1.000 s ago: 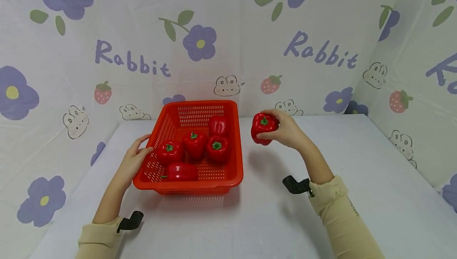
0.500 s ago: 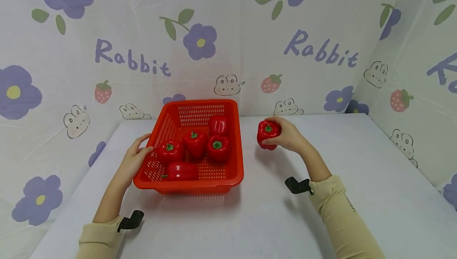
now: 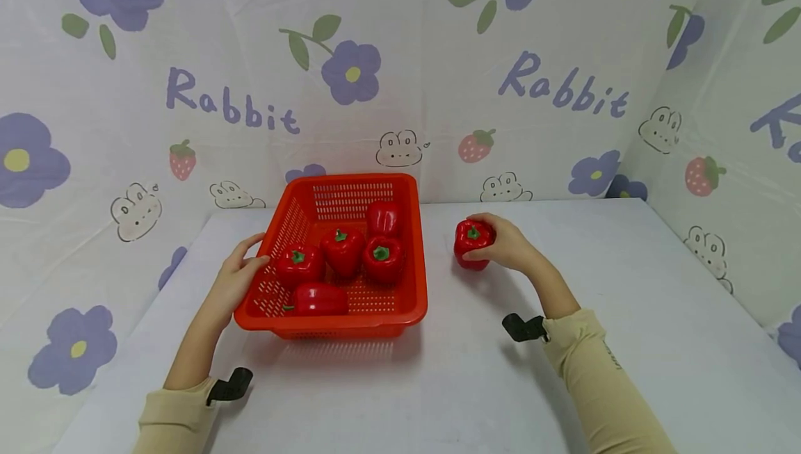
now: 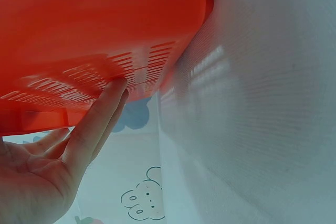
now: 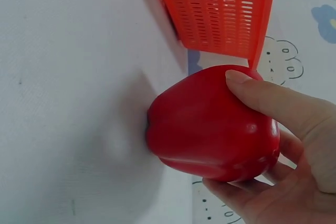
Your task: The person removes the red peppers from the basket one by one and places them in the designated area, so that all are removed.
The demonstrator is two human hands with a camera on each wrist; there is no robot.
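Note:
My right hand (image 3: 508, 244) grips a glossy red bell pepper (image 3: 469, 235) by its side, to the right of the basket. In the right wrist view, my thumb lies across the bell pepper (image 5: 210, 124) and my fingers wrap behind it; its lower end is close over the table. At the left side of a red-orange plastic basket (image 3: 338, 329), my left hand (image 3: 233, 287) holds the rim with the thumb over it. The left wrist view has its fingers (image 4: 97, 119) stretched against the slotted outer wall. Inside are several red bell peppers (image 3: 343, 254), some with green stems upward.
A white table (image 3: 400, 398) carries the basket. Behind it and along the right side hangs a white curtain (image 3: 432, 78) printed with flowers, rabbits and strawberries. Each wrist bears a black camera mount, one on the right sleeve (image 3: 526, 327).
My right hand has lowered the bell pepper toward the table, moving slightly right and nearer to me. My left hand and the basket have kept their place.

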